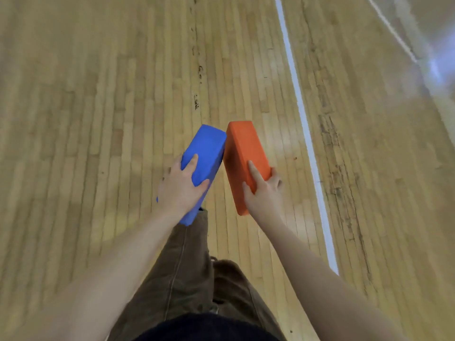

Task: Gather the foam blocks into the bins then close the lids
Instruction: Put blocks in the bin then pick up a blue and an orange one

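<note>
A blue rectangular foam block (204, 156) is gripped by the left hand (181, 187) and an orange rectangular foam block (242, 158) by the right hand (264, 193), far corners touching above the wooden floor (98, 94), presumably for carrying together; no bins are seen.

Left block (205, 153) sitting under left-hand fingers (190, 166); right block (242, 153) lying just right of them, far corners touching, both hanging above the floor (98, 94).
</note>
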Demonstrator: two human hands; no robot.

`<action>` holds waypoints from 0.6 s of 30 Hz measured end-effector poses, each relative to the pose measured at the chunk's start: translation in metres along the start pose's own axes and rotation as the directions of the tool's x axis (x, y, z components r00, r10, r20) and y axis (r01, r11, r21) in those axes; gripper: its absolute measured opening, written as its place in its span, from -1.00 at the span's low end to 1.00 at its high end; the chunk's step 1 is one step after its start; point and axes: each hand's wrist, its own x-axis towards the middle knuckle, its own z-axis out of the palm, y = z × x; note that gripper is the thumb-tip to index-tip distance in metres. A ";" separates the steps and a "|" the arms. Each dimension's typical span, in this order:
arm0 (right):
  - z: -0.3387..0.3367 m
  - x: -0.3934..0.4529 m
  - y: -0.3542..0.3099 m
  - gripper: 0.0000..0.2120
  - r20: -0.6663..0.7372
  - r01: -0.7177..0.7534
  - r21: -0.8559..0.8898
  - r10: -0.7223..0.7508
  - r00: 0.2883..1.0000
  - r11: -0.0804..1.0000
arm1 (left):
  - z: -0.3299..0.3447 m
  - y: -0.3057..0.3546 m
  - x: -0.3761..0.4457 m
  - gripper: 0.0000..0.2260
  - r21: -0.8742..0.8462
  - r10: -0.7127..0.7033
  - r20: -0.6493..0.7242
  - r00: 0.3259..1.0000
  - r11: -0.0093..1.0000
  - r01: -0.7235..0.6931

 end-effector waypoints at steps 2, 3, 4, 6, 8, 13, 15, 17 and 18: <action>0.016 -0.028 -0.024 -0.49 0.086 0.128 -0.030 -0.125 0.988 0.991 | -0.007 -0.038 -0.043 -0.40 -0.046 -0.144 -0.043 0.989 0.989 0.142; 0.025 -0.042 -0.038 -0.49 0.128 0.192 -0.052 -0.184 0.975 0.980 | -0.011 -0.056 -0.067 -0.40 -0.083 -0.216 -0.064 0.974 0.974 0.211; 0.035 -0.055 -0.054 -0.50 0.175 0.256 -0.073 -0.240 0.955 0.964 | -0.013 -0.075 -0.091 -0.40 -0.126 -0.291 -0.086 0.953 0.952 0.279; 0.057 -0.082 -0.087 -0.50 0.273 0.391 -0.081 -0.357 0.893 0.917 | -0.015 -0.113 -0.139 -0.41 -0.199 -0.441 -0.132 0.888 0.889 0.412; 0.082 -0.112 -0.121 -0.50 0.359 0.505 -0.070 -0.451 0.817 0.860 | -0.017 -0.150 -0.188 -0.41 -0.268 -0.586 -0.168 0.793 0.801 0.535; 0.141 -0.197 -0.207 -0.50 0.534 0.746 -0.007 -0.628 0.566 0.666 | -0.015 -0.223 -0.307 -0.41 -0.500 -0.854 -0.208 0.477 0.512 0.699; 0.164 -0.241 -0.237 -0.49 0.568 0.816 0.049 -0.688 0.451 0.576 | -0.016 -0.250 -0.352 -0.42 -0.566 -0.919 -0.197 0.342 0.392 0.725; 0.188 -0.284 -0.263 -0.50 0.597 0.859 0.087 -0.717 0.360 0.504 | -0.018 -0.278 -0.391 -0.43 -0.619 -0.955 -0.184 0.234 0.298 0.727; 0.200 -0.305 -0.275 -0.50 0.609 0.874 0.106 -0.726 0.321 0.475 | -0.019 -0.293 -0.410 -0.43 -0.642 -0.964 -0.179 0.198 0.267 0.719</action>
